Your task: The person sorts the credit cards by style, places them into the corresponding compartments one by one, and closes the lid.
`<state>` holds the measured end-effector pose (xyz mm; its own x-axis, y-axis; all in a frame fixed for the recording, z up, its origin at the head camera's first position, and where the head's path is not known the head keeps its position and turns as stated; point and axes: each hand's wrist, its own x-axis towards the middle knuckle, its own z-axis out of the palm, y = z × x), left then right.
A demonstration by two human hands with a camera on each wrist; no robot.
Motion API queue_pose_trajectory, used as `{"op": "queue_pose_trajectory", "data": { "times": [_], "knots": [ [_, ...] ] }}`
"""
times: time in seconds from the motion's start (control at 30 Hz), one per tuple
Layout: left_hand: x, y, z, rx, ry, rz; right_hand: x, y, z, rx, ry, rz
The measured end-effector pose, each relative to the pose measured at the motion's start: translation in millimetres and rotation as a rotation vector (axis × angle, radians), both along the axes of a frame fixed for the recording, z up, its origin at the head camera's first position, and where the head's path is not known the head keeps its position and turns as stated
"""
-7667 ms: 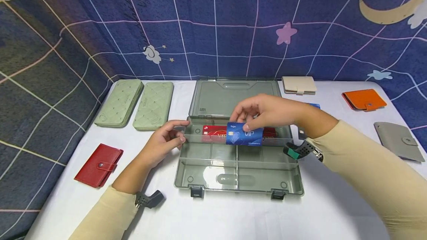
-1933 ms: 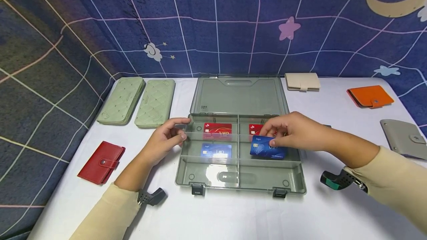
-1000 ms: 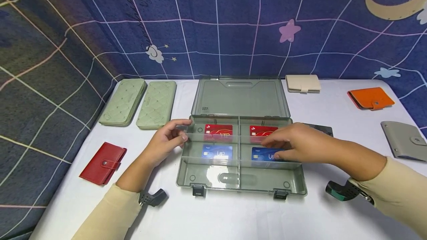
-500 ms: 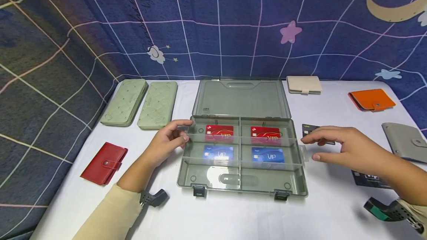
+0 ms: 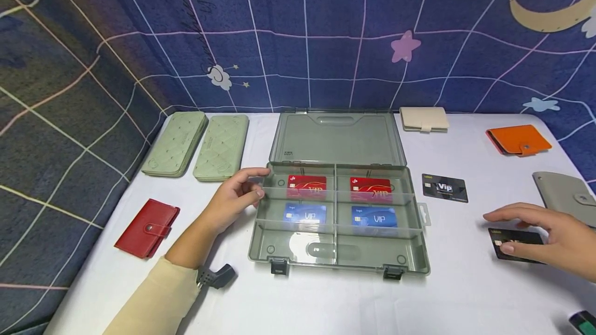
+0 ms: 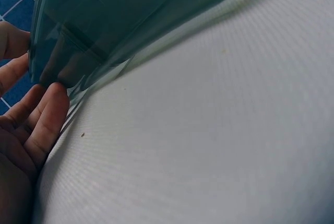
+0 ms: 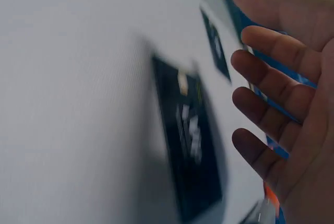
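Note:
In the head view, my right hand (image 5: 545, 237) hovers over a black VIP card (image 5: 517, 246) on the white table, fingers spread and apart from it. The right wrist view shows the same card (image 7: 188, 135) lying below the relaxed fingers. Another black card (image 5: 444, 187) lies farther back. My left hand (image 5: 235, 195) touches the left wall of a grey translucent compartment box (image 5: 293, 257), whose lid is folded back; in the left wrist view its fingers (image 6: 49, 119) rest at the box's corner. Two red cards (image 5: 307, 186) (image 5: 371, 188) lie in the back compartments, and two blue cards (image 5: 304, 214) (image 5: 374, 217) in the middle ones.
Two green wallets (image 5: 174, 143) (image 5: 221, 146) lie at the back left, with a red card holder (image 5: 146, 228) nearer. At the right are a cream wallet (image 5: 423, 119), an orange wallet (image 5: 519, 139) and a grey wallet (image 5: 565, 195). A patterned curtain (image 5: 326, 35) hangs behind the table.
My right hand has let go of the blue card in the right middle compartment and moved right, out of the box, over the nearer black card. The left hand has stayed at the box.

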<state>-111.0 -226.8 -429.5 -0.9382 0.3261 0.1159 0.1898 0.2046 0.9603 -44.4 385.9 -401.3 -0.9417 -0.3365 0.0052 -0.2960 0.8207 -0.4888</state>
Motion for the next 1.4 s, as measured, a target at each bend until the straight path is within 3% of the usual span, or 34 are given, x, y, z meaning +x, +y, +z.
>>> {"op": "queue_pose_trajectory", "data": {
  "times": [0.13, 0.37, 0.5, 0.67, 1.0, 1.2, 1.3, 1.4],
  "knots": [
    [-0.3, -0.2, -0.8, 0.007, -0.006, 0.001, 4.5, 19.1, -13.7, 0.088, 0.001, -0.019],
    [-0.2, 0.4, -0.1, 0.01, -0.009, -0.009, 8.7, 23.7, -21.7, 0.21, 0.13, 0.049],
    [0.4, 0.1, 0.1, 0.009, -0.019, 0.0, 4.6, 17.2, -16.3, 0.261, 0.06, 0.027],
    [1.6, -0.9, -0.4, -0.004, -0.024, 0.012, -2.0, 13.4, -9.5, 0.26, -0.056, 0.003],
    [1.8, -0.5, 0.9, -0.006, -0.02, 0.007, -7.2, 9.8, -2.6, 0.229, -0.036, 0.055],
    [0.7, -0.6, 1.2, -0.005, -0.021, 0.01, -13.2, 9.0, 12.0, 0.194, -0.035, 0.106],
    [-0.1, -0.7, 0.4, -0.001, -0.022, 0.008, -18.4, 3.4, 22.1, 0.148, -0.069, 0.113],
    [-0.4, -0.8, -0.3, 0.0, -0.019, 0.009, -22.9, -6.9, 31.1, 0.066, -0.043, 0.136]
  ]
}}
